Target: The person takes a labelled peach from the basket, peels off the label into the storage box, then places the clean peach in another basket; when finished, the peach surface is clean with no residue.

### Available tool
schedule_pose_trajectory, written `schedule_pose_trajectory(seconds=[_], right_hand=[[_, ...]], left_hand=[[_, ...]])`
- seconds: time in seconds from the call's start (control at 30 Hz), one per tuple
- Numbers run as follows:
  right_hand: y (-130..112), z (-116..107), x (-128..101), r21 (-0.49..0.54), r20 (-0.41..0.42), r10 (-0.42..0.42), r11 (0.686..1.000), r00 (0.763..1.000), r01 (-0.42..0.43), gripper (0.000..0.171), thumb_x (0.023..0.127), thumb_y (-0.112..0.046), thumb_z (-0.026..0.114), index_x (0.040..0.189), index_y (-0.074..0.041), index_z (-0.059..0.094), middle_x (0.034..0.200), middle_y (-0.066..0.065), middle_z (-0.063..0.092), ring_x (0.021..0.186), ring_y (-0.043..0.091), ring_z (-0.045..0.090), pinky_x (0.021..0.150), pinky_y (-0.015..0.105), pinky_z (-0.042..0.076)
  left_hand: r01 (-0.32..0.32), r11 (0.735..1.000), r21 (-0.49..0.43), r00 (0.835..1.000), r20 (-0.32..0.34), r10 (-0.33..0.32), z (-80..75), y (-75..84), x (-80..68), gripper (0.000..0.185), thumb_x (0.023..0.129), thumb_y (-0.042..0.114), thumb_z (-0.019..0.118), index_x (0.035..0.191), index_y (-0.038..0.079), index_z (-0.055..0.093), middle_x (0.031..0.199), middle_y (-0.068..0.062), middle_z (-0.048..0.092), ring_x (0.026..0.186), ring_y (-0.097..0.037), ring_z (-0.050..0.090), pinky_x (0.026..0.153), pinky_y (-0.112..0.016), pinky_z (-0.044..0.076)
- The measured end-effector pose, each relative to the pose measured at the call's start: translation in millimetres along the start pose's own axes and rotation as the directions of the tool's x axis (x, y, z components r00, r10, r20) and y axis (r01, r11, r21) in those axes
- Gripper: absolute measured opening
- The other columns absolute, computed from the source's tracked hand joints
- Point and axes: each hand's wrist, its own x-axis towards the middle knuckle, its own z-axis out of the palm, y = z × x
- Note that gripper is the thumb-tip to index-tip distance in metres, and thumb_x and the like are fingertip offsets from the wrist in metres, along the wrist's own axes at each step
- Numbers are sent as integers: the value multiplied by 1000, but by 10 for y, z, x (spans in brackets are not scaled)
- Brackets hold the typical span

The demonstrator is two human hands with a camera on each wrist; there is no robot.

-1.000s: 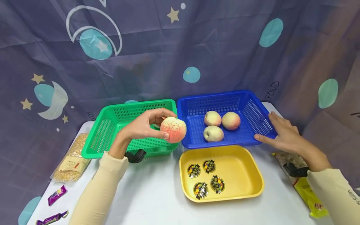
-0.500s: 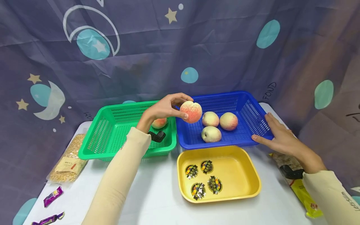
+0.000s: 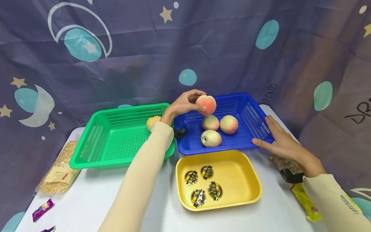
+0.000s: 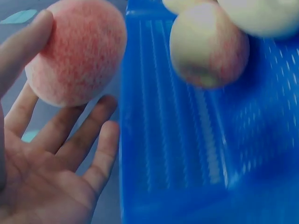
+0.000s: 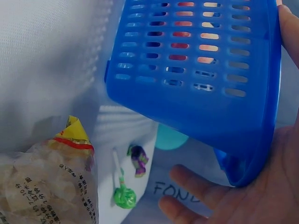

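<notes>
My left hand (image 3: pixel 185 103) pinches a pink-red peach (image 3: pixel 208 104) between thumb and fingers. It is held up above the back left part of the blue basket (image 3: pixel 185 152). Three paler peaches lie together inside that basket, one of them a whitish peach (image 3: pixel 211 138) at the front. In the left wrist view the held peach (image 4: pixel 79 56) sits up at the fingertips, beside the basket wall. My right hand (image 3: pixel 279 141) rests against the blue basket's right end, thumb at the front rim and fingers spread along the outside. Left of it, the green basket (image 3: pixel 121 138) contains a yellowish peach (image 3: pixel 152 122), partly hidden by my wrist.
A yellow tray (image 3: pixel 234 180) with several round stickers stands in front. A grain bag (image 3: pixel 59 172) and a purple candy (image 3: pixel 42 209) lie at left. At right are a yellow-ended bag (image 3: pixel 304 198), a green lollipop (image 5: pixel 124 197) and a purple wrapped sweet (image 5: pixel 138 160). A curtain hangs behind.
My left hand has carried the peach rightward and back, from the green basket's edge to above the blue basket. My right hand stays at the blue basket's end. The view has shifted slightly rightward.
</notes>
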Motion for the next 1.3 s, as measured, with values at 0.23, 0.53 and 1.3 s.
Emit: schedule_pose_trajectory(seconds=[0.23, 0.53, 1.3], right_hand=[[-52, -1, 9, -8, -6, -7, 1000, 1000, 7, 113, 94, -61, 59, 162, -8, -13, 169, 19, -18, 152, 58, 4, 107, 83, 17], [-32, -6, -17, 14, -4, 4, 1000, 1000, -3, 114, 93, -62, 60, 162, -10, -15, 169, 16, -21, 152, 58, 4, 108, 83, 17], [-17, 6, -32, 35, -11, -3, 999, 1000, 3, 114, 94, -60, 61, 162, -9, -14, 170, 17, -20, 153, 56, 4, 110, 80, 19]], left_hand=[[24, 997, -78, 997, -74, -29, 275, -20, 210, 56, 86, 10, 81, 138, 15, 60, 136, -11, 65, 122, -26, 63, 102, -39, 53], [99, 989, -106, 983, -145, -114, 588, -154, 414, 62, 85, 12, 83, 141, 18, 58, 136, -9, 65, 126, -24, 61, 105, -39, 51], [162, 961, 225, 985, -100, -142, 638, -189, 411, 59, 90, 24, 78, 145, 27, 57, 139, -6, 62, 132, -26, 54, 122, -55, 29]])
